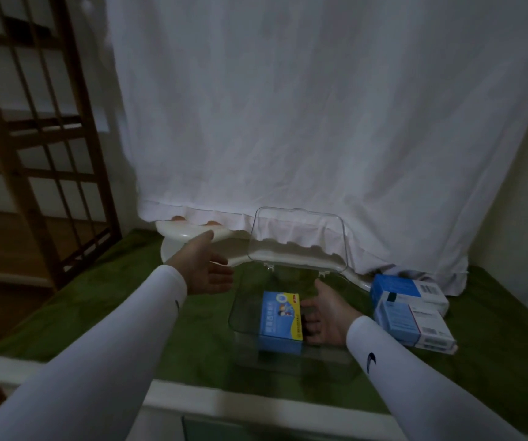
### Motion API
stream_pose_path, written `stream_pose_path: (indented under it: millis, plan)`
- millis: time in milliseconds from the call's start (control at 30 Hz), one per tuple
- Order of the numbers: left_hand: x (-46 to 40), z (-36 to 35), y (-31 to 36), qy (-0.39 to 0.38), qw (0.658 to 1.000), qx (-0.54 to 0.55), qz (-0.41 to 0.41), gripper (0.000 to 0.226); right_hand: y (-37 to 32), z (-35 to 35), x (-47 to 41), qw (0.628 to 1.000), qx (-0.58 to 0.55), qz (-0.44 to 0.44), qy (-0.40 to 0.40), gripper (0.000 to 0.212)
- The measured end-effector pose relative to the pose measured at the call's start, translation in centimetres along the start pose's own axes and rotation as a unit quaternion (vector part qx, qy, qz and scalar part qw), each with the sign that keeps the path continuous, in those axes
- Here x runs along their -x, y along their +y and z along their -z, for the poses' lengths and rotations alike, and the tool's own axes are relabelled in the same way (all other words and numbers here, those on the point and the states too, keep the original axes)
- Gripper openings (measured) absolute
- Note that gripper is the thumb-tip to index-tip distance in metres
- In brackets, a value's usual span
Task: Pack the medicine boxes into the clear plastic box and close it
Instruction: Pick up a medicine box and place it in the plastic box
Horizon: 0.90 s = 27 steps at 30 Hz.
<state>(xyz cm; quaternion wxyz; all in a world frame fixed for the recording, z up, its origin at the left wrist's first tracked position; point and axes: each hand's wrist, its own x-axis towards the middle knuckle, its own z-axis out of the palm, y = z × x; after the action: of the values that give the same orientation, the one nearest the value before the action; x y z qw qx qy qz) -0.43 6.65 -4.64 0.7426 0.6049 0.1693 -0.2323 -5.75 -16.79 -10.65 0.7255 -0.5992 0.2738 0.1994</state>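
A: Head view, surroundings. What lies around the work area?

B: A green cloth (148, 316) covers the surface. A white sheet (288, 122) hangs behind it, its hem falling over a white curved object (189, 235) at the back. A wooden lattice frame (33, 138) stands at left. Two more medicine boxes (412, 310), white and blue with barcodes, are stacked at right, just beside the clear plastic box (246, 316). The raised clear lid (297, 240) stands upright behind the open container, hinged at its far edge.

A: Where does the packed item sit relative to the hands?

B: The blue medicine box (280, 323) lies inside the clear plastic box, toward its right half. The right hand (326, 316) reaches into the container from the right, fingers (310, 319) curled against the box's right edge, touching it; whether they actually clamp it cannot be told. The left hand (205, 268) hovers open, fingers spread and palm facing right, at the container's left rear corner, holding nothing and apart from the lid. Both forearms wear white sleeves.

A: Appearance of the item?

B: Rectangular, blue, lying flat with its printed face up: a yellow band along the right edge, a small cartoon graphic, and lettering too blurred to read.
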Motion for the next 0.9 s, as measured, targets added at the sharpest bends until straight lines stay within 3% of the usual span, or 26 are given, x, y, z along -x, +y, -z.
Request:
stream_pose_path:
  millis: [367,900]
  plan:
    - [-0.4,0.7,-4.8,-0.015,0.997,0.017,0.069,0.078,0.0,-2.0,0.6,1.000,0.018,-0.003,-0.020,0.069]
    - [-0.7,0.7,-5.2,-0.032,0.997,0.023,0.072,0.076,0.1,-3.2,0.0,0.998,0.009,-0.011,-0.057,0.077]
